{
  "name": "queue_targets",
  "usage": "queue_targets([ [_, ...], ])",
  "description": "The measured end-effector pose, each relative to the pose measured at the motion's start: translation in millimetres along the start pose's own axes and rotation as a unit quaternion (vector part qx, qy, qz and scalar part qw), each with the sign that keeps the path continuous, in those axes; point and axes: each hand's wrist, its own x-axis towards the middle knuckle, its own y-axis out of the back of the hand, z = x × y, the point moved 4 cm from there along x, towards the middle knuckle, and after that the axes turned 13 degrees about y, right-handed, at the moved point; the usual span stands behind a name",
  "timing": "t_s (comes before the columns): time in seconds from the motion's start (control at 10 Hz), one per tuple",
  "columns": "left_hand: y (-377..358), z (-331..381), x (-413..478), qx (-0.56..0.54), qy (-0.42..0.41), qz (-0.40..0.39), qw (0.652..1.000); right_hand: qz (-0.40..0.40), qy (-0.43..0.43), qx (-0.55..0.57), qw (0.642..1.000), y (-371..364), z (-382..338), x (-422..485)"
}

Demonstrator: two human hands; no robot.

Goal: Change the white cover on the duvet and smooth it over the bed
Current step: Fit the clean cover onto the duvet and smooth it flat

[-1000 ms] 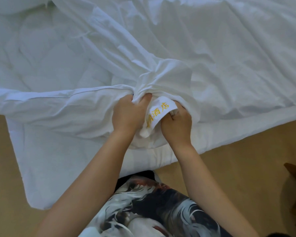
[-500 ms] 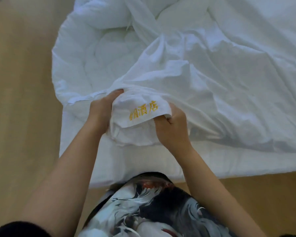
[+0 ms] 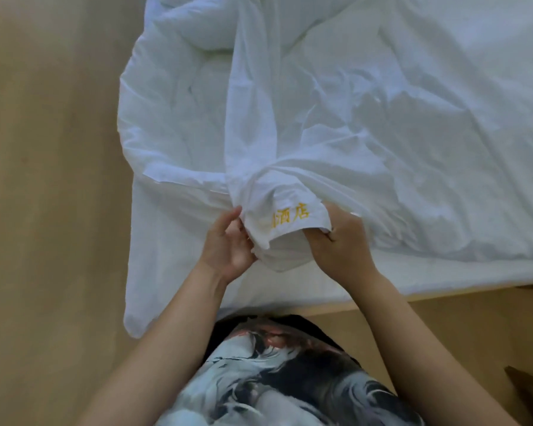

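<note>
Left hand [image 3: 228, 244] just left of yellow lettering [image 3: 290, 217], cupped against the bunched corner of the cover [image 3: 366, 133], fingers [image 3: 247, 235] curled at the cloth; gripping or merely touching, cannot tell. Right hand [image 3: 340, 245] just right of the lettering, clamped on the same corner. Duvet [image 3: 179, 96] up and left of the lettering, partly bare, on the bed [image 3: 443, 273]. Below the lettering, patterned shirt [image 3: 274, 382]. Far left of the lettering, floor [image 3: 43, 179].

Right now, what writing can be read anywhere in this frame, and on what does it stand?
"酒店": yellow embroidery on the corner of the white cover, which the left hand and the right hand grip.
One more yellow character to the left of it is half folded into a crease and cannot be read.
No other writing shows.
</note>
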Motion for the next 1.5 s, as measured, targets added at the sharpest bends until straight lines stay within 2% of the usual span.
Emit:
queue_targets([
  [0.1,-16,-21,3,-0.061,0.013,-0.086,0.994,0.024,-0.014,0.013,1.0,-5,-10,1],
  [0.2,-38,-38,14,-0.082,0.0,-0.103,0.991,0.058,-0.056,0.076,0.994,-11,-30,12],
  [0.3,-55,-44,22,-0.081,-0.006,-0.081,0.993,0.111,-0.097,0.16,0.976,-11,-40,28],
  [0.5,-44,-18,20,-0.02,-0.087,-0.064,0.994,0.18,-0.11,0.167,0.963,16,-23,30],
  [0.6,-45,-13,16,0.094,-0.074,-0.057,0.991,0.23,-0.165,0.186,0.941,30,-4,22],
  [0.7,-35,6,13,0.232,-0.098,0.093,0.963,0.325,-0.309,0.244,0.86,59,32,2],
  [0.8,-15,35,10,0.228,-0.117,0.231,0.938,0.374,-0.344,0.311,0.803,79,54,-13],
  [0.9,-20,39,20,0.266,-0.065,0.345,0.898,0.298,-0.293,0.209,0.884,60,47,-5],
  [1.0,-30,33,23,0.269,-0.037,0.362,0.892,0.209,-0.192,0.15,0.947,40,36,1],
  [1.1,-41,35,-10,0.345,-0.092,0.415,0.837,0.15,-0.14,0.113,0.972,22,30,-3],
  [1.2,-59,16,-37,0.332,0.075,0.276,0.899,0.038,-0.073,0.073,0.994,1,9,-7],
  [1.3,-68,10,-44,0.286,0.132,0.198,0.928,-0.06,0.085,-0.042,0.994,-25,-27,-12],
  [1.4,-65,22,-49,0.292,0.047,0.316,0.902,-0.102,0.123,-0.04,0.986,-47,-44,-19],
  [1.5,-56,40,-48,0.348,-0.088,0.361,0.861,-0.153,0.021,0.069,0.986,-57,-31,-23],
])
